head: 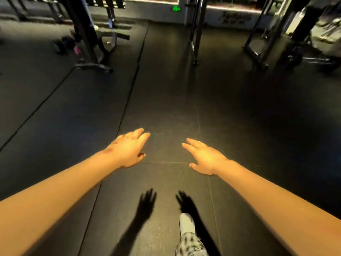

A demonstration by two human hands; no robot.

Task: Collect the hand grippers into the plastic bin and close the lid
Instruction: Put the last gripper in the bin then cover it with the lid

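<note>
Both arms reach forward over a dark rubber gym floor. My left hand (129, 149) is held out palm down with straight fingers and holds nothing. My right hand (203, 157) is likewise stretched out, fingers straight, empty. No hand gripper and no plastic bin show anywhere in the head view. The hands cast two shadows on the floor just below them.
A white shoe and patterned trouser leg (187, 235) stand at the bottom centre. A metal rack base (93, 66) is at the far left, a thin upright post (196, 34) ahead, and a frame with wheeled gear (291, 58) at the far right.
</note>
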